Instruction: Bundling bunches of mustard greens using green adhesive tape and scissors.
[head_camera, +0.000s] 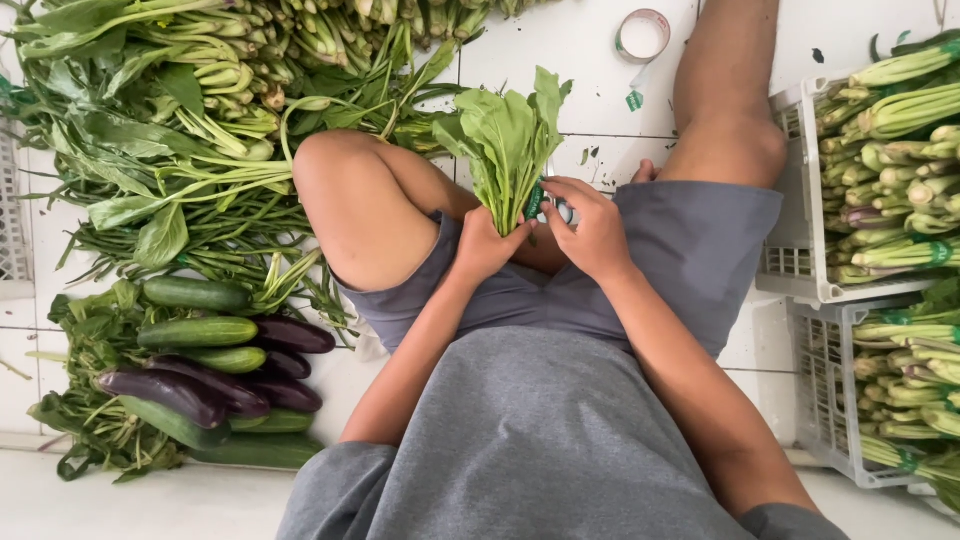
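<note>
I sit on a white tiled floor with my knees apart. My left hand (484, 243) grips the stems of a bunch of leafy greens (505, 135), held upright between my knees. My right hand (590, 225) is closed on the same stems from the right, pinching a strip of green tape (535, 199) against them. The base of the stems is hidden by my fingers.
Loose leafy greens (180, 120) are heaped at the left. Cucumbers (195, 332) and purple eggplants (165, 390) lie below them. A roll of tape (642, 34) sits on the floor ahead. Two white crates (800, 250) of bundled greens stand at the right.
</note>
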